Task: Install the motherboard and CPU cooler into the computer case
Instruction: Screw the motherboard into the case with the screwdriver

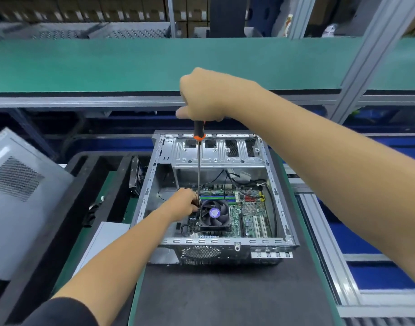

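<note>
The open metal computer case lies on a dark mat in front of me. Inside it sits the green motherboard, and on the board the CPU cooler with its black fan and purple hub. My right hand grips the black and orange handle of a long screwdriver, held upright above the case. The shaft runs down to the cooler's upper left corner. There my left hand pinches the shaft near its tip, beside the fan. The tip itself is hidden behind my fingers.
The grey case side panel leans at the left. A black tray with a drive standing on edge lies beside the case. A green conveyor belt runs across behind. Blue bins and aluminium rails are at the right.
</note>
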{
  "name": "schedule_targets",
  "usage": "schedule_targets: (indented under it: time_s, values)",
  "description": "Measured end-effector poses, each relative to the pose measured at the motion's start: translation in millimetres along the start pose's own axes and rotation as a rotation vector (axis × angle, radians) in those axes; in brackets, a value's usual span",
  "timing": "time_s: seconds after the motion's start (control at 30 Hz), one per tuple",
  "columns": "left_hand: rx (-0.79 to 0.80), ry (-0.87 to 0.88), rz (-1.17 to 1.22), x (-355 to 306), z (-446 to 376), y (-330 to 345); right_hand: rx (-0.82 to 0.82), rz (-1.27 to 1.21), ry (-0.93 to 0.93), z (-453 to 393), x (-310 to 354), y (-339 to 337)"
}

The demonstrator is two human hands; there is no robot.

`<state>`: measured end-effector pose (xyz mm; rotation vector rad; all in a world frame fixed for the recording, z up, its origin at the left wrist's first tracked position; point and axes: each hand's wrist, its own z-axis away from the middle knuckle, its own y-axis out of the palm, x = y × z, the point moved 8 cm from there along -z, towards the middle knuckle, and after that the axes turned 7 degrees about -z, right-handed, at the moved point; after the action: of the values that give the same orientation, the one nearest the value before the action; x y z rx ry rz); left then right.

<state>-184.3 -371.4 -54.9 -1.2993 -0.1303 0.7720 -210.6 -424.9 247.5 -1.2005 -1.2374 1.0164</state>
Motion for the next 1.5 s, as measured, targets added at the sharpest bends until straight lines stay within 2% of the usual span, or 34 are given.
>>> schedule_targets:
  time_s: [0.13, 0.2, 0.3, 0.5, 0.6, 0.77, 0.97, 1.07, 1.2, 1.5]
  values:
    - [0.008, 0.008, -0.012, -1.6, 0.5, 0.4, 0.196, -0.07, 0.035, 7.0, -3.6, 1.3]
    - [0.01, 0.009, -0.028, -2.0, 0.0, 1.1, 0.239, -0.138, 0.012, 10.8, 0.9, -1.7]
    - [0.01, 0.014, -0.062, -1.2, -1.3, 1.8, 0.134, -0.131, -0.042, 8.8, 8.7, -3.7]
    - [-0.01, 0.04, -0.064, -1.4, -0.3, 0.7, 0.003, -0.003, 0.037, 5.6, 1.0, -7.6]
    - [-0.039, 0.057, -0.033, -3.5, 3.3, -3.7, 0.007, -0.04, 0.035, 8.0, 2.7, -6.2]
    - [-0.107, 0.103, -0.024, -10.6, 10.0, -16.0, 0.061, -0.243, -0.003, 7.7, 15.4, -1.0]
    - [-0.274, 0.154, 0.132, -31.7, 14.9, -43.5, -0.069, -0.27, -0.005, 22.7, 6.3, -41.0]
    - [-0.163, 0.216, 0.163, -65.3, 7.5, -35.4, -0.076, -0.273, 0.049, 31.7, -11.2, -55.3]
    - [0.033, 0.359, 0.08, -118.1, 1.6, -4.3, -0.032, -0.251, 0.133, 48.8, -38.3, -50.0]
    - [0.074, 0.459, -0.146, -128.1, 4.7, 19.7, 0.034, -0.321, 0.174, 68.6, -55.9, -14.9]
